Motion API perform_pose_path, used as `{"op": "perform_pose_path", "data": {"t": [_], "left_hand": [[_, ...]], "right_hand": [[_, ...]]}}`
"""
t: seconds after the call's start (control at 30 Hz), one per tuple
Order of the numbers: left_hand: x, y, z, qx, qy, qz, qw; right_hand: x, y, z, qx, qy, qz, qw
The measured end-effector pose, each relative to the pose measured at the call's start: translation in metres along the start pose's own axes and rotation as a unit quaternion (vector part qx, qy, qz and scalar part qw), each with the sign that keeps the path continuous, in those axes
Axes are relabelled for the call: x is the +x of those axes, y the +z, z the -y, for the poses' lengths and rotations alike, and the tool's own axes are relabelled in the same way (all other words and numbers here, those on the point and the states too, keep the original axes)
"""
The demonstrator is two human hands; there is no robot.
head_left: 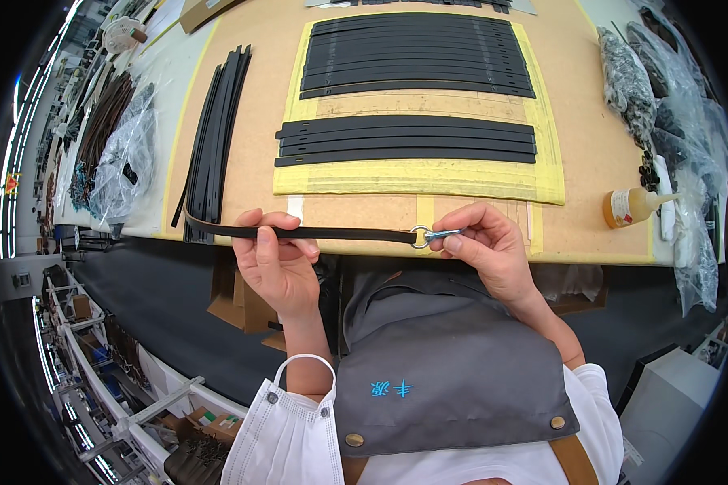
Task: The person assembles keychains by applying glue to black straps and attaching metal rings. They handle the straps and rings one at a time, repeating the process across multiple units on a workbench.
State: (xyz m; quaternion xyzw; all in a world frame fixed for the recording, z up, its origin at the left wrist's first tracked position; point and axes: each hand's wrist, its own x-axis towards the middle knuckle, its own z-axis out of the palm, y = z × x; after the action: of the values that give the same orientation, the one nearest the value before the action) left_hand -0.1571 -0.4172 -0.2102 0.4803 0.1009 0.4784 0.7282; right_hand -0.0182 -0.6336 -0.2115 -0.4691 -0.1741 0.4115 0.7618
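Black leather strap (pixel 332 234) held level along the workbench's (pixel 243 153) near edge. Left hand (pixel 277 259) pinches its middle; right hand (pixel 487 246) grips a small silver clasp (pixel 443 235) hooked in the metal ring (pixel 421 237) at the strap's end. Judging by this, the fitting looks nearly attached. Loose straps (pixel 212 137) at the left edge, flat rows (pixel 408 139) on yellow sheets, a glue bottle (pixel 629 206) toward the right edge.

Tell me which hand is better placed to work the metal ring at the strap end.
Right, probably. The right hand already pinches the clasp at the metal ring; the left hand grips the black strap farther along.
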Motion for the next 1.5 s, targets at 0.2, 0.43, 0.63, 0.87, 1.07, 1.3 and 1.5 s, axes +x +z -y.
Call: {"op": "perform_pose_path", "data": {"t": [0.2, 0.43, 0.63, 0.87, 1.07, 1.3, 1.5], "left_hand": [[-0.0008, 0.0014, 0.0006, 0.002, -0.002, 0.0, 1.0], [-0.0019, 0.0012, 0.0023, 0.001, -0.006, -0.004, 1.0], [-0.0018, 0.0017, 0.0016, -0.004, -0.003, -0.003, 1.0], [-0.0015, 0.0034, 0.0005, -0.01, 0.017, 0.019, 1.0], [-0.0019, 0.0019, 0.0009, -0.025, 0.019, 0.027, 0.999], [-0.0033, 0.0022, 0.0011, -0.037, 0.002, 0.02, 0.999], [-0.0028, -0.0001, 0.0034, -0.041, -0.001, 0.031, 0.999]], "right_hand": [[-0.0012, -0.0018, -0.0001, 0.005, 0.001, -0.002, 1.0], [-0.0024, -0.0033, -0.0009, 0.014, 0.01, -0.011, 1.0], [-0.0024, -0.0026, -0.0006, 0.019, 0.007, -0.012, 1.0], [-0.0024, -0.0026, -0.003, 0.029, -0.021, -0.004, 0.999], [-0.0035, 0.0006, 0.0003, 0.05, -0.027, 0.012, 0.998], [-0.0052, 0.0022, 0.0046, 0.042, -0.009, 0.001, 0.999], [-0.0056, 0.0029, 0.0051, 0.038, -0.006, -0.003, 0.999]]}}
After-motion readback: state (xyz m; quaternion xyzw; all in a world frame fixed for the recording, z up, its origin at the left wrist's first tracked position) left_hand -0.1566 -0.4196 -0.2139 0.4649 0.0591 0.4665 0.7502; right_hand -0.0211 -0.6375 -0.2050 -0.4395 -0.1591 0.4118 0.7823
